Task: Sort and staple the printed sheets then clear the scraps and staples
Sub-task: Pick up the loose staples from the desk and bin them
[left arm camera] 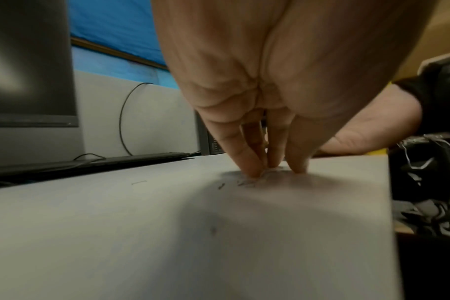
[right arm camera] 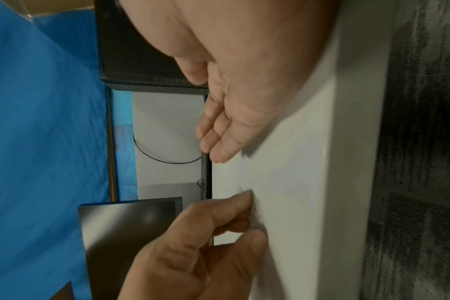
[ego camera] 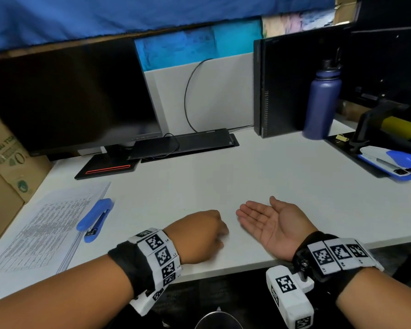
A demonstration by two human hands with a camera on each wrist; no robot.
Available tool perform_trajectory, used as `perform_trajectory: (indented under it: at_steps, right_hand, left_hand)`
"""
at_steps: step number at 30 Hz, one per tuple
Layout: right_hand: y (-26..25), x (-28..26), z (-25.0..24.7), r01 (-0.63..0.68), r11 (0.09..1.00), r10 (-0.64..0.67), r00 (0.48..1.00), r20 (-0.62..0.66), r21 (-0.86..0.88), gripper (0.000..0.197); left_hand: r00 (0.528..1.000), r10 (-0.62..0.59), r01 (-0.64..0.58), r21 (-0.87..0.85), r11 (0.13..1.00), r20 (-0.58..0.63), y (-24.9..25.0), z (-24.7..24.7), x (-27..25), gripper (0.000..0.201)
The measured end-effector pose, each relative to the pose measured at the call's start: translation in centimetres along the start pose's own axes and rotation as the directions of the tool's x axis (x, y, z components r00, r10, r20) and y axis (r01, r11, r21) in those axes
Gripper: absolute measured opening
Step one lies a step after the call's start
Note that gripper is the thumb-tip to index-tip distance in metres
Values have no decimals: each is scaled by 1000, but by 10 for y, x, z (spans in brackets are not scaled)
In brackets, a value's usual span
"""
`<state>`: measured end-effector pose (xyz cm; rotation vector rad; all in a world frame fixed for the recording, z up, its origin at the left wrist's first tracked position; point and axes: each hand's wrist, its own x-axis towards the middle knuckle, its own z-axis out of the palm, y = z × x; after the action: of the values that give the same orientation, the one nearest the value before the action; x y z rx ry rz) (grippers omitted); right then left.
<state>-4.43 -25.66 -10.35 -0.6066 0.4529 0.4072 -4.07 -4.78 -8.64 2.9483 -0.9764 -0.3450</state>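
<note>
On a smooth white surface (ego camera: 223,176) against a blue-draped wall stood a dark monitor (ego camera: 64,98) and a purple bottle (ego camera: 322,100). Near the front edge, the left hand (ego camera: 199,233) was curled knuckles-up, its fingertips (left arm camera: 252,168) bunched down onto tiny loose staples (left arm camera: 240,182). Just beside it, the right hand (ego camera: 271,224) lay open, palm up, holding nothing. Printed sheets (ego camera: 40,231) and a blue stapler (ego camera: 95,219) lay far left.
</note>
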Motion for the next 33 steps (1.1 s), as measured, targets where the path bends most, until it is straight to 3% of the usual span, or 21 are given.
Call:
perform_trajectory:
  at_steps: [6, 14, 16, 19, 23, 27, 31, 33]
  right_hand:
    - [2, 0, -1, 9, 1000, -9, 1000, -2, -13, 58]
    - [1, -2, 0, 12, 1000, -12, 1000, 3, -16, 60]
    - [1, -1, -1, 8, 1000, -8, 1000, 9, -15, 61]
    - [-1, 1, -4, 2, 1000, -1, 1000, 20, -5, 62]
    - [-2, 2, -6, 1, 1000, -1, 999, 41, 7, 61]
    - [-3, 2, -4, -7, 1000, 6, 999, 49, 6, 61]
    - [-3, 1, -5, -2, 1000, 2, 998, 62, 4, 60]
    - [-3, 1, -6, 1, 1000, -1, 998, 67, 4, 61]
  left_hand:
    - [993, 84, -76, 101, 992, -77, -5, 0, 8, 27]
    - [999, 47, -47, 44, 998, 1, -3, -14, 24, 16]
    - [1000, -1, 1, -35, 999, 7, -12, -18, 24, 19]
    - [982, -164, 149, -148, 978, -98, -48, -32, 21, 28]
    - [921, -388, 383, -85, 920, -40, -90, -35, 5, 28]
    - [930, -366, 366, -78, 927, 8, -70, -18, -7, 29]
    - [977, -212, 213, -99, 972, 22, -43, -8, -22, 34]
    - [981, -196, 196, -129, 972, 15, -32, -5, -30, 39]
